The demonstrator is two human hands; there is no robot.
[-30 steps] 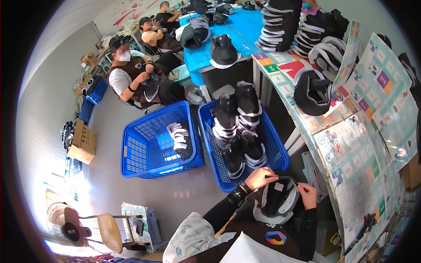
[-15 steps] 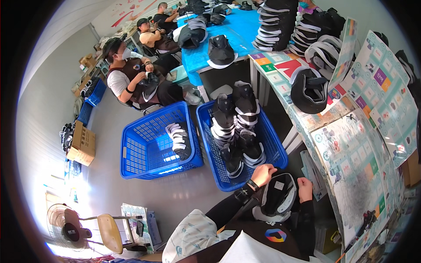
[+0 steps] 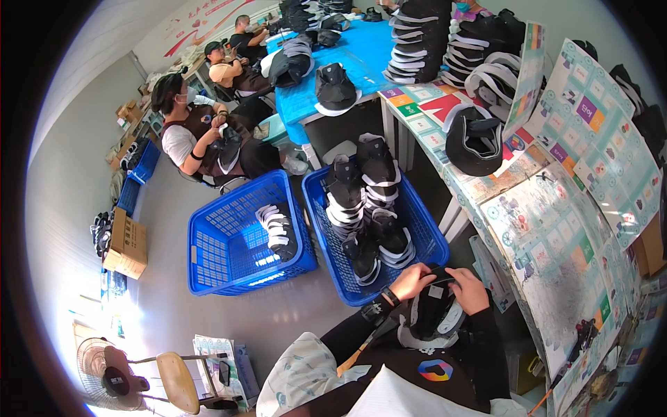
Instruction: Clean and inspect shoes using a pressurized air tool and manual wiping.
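Beside the blue basket (image 3: pixel 375 229), my left hand (image 3: pixel 411 280) and right hand (image 3: pixel 469 290) pinch the cap (image 3: pixel 432 316); a loose grip could drop it.

Your view is bright and evenly lit over most of the frame, with colours crisp on the blue baskets (image 3: pixel 250 236) at centre. The strongest light comes in at the lower left, where the floor (image 3: pixel 149 306) washes out to near white and glare swallows detail around the fan (image 3: pixel 104 365) and the stool (image 3: pixel 177 379). Shadows elsewhere are soft and short. The fisheye lens leaves a black ring around the round picture, and straight edges, such as the counter (image 3: pixel 556 229) on the right, bow toward the rim. Things near the rim look squeezed and softer, while the middle stays sharp. You get no obvious motion blur.
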